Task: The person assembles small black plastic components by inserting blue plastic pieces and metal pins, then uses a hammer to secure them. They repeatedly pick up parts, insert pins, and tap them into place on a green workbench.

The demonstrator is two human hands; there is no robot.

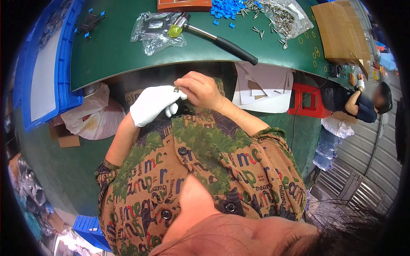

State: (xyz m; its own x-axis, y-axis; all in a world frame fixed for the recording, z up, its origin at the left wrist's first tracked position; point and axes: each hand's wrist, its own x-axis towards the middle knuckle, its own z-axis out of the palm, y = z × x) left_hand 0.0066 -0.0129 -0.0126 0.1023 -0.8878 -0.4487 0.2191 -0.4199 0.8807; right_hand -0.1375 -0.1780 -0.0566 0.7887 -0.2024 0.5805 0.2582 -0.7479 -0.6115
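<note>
My left hand, in a white glove, is held in front of my patterned shirt, its fingers curled inward. Against its fingertips rests my bare right hand, with fingers bent and pressed together. Whatever lies between the two hands is hidden or too small to name. Both hands are just off the near edge of the green table. On the table beyond them lies a hammer with a black grip and a yellow face, its head on a clear plastic bag holding a dark part.
Small blue clips and metal pins, partly bagged, lie at the back. A black part with blue clips sits far left, near a blue crate. Right are a cardboard box, a red stool and a co-worker.
</note>
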